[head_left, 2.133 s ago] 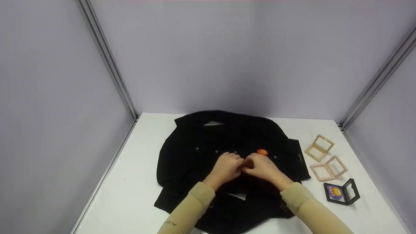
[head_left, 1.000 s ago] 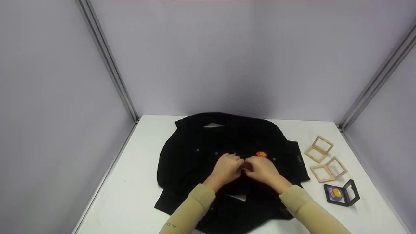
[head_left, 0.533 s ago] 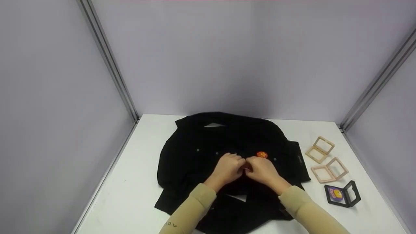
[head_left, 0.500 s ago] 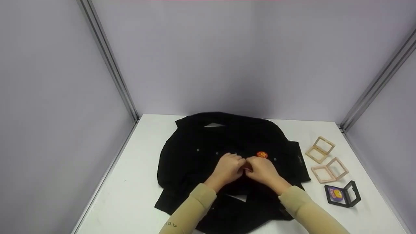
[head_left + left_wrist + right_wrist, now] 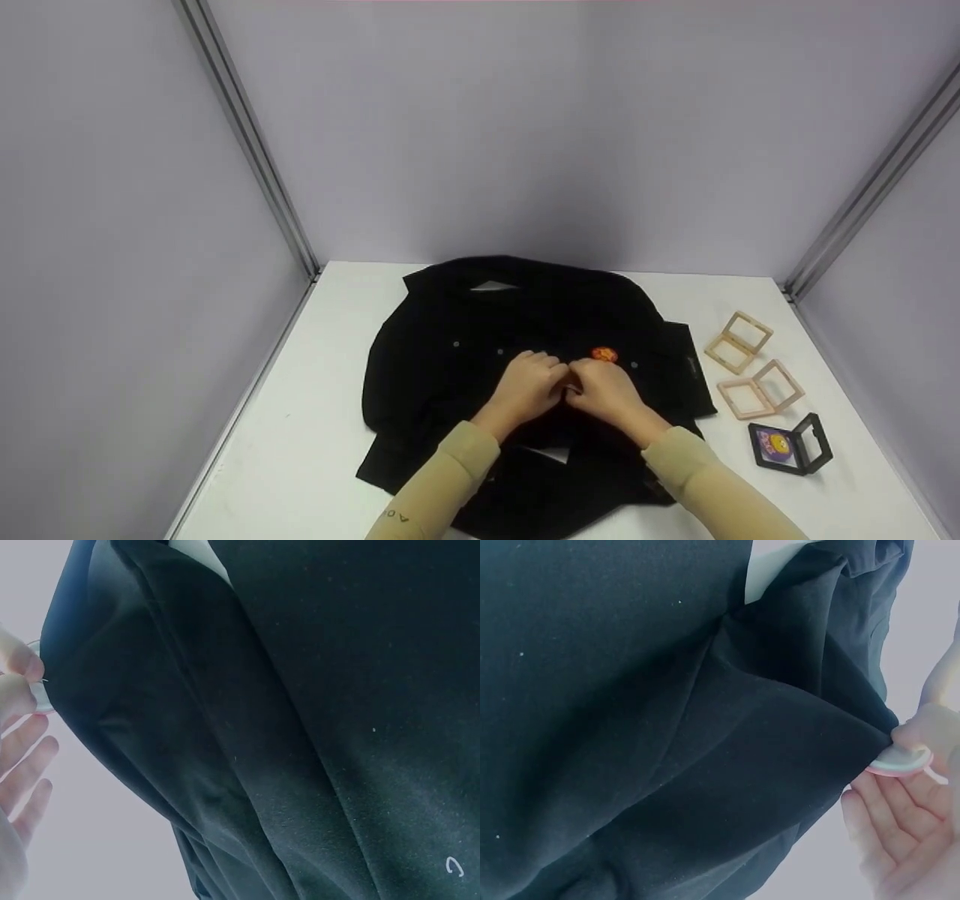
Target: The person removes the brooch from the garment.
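Observation:
A black jacket [image 5: 435, 382] with small round buttons lies spread on the white table, an orange round badge [image 5: 604, 354] fixed to its front. My left hand [image 5: 527, 386] and right hand [image 5: 609, 391] meet over its middle, lifting a fold of cloth. Between right thumb and fingers I hold a round pin badge [image 5: 900, 761] with a pale back and pinkish rim, right at the fold's edge. In the left wrist view, my left thumb and forefinger pinch at the same badge [image 5: 42, 699], where a thin pin tip shows beside the cloth. The badge's face is hidden.
Three open display frames stand along the table's right side: a tan frame [image 5: 727, 353], a pinkish frame [image 5: 742, 399] and a black frame [image 5: 799, 450] holding a purple and yellow badge [image 5: 774, 444]. Grey wall panels [image 5: 487, 135] enclose the table [image 5: 277, 442].
Compared with two seconds ago, my right hand has turned slightly and its fingers have drawn in at the badge. Over the last second both hands have stayed almost still.

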Motion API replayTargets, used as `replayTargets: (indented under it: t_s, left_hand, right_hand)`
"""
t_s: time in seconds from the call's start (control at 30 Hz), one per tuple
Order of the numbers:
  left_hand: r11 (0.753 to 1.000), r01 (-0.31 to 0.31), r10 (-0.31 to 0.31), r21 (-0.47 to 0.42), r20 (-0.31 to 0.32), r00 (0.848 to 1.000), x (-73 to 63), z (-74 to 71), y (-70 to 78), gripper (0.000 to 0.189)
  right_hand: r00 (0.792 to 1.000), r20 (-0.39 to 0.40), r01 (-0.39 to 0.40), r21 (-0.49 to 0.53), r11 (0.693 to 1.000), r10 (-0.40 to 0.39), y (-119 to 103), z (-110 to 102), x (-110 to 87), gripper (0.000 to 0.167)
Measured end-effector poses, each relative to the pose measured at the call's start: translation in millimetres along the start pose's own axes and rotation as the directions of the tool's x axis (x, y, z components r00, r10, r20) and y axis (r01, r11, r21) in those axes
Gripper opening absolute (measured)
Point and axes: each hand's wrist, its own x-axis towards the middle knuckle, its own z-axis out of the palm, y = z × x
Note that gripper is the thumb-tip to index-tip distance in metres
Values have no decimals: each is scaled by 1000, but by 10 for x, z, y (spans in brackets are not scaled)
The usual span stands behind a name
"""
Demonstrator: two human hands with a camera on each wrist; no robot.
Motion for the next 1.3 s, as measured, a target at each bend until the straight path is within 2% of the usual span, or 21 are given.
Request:
replayTargets:
  t_s: [0.13,0.47,1.0,1.3]
  left_hand:
    - [1000,-4,4,3,2,1000,4,0,0,15]
    - [998,53,-51,-24,85,995,22,-15,-1,11]
    - [1000,14,-14,-7,-2,1000,-20,21,27,13]
    - [1000,10,-10,1,-20,1000,-30,33,29,15]
  right_hand:
    - [1000,-5,-2,-2,1000,2,2,4,2,21]
    - [999,-28,-31,44,999,32,-5,-3,5,11]
    - [997,-28,-69,22,997,69,-24,24,6,19]
    - [996,-21,-81,46,996,82,-59,11,-3,16]
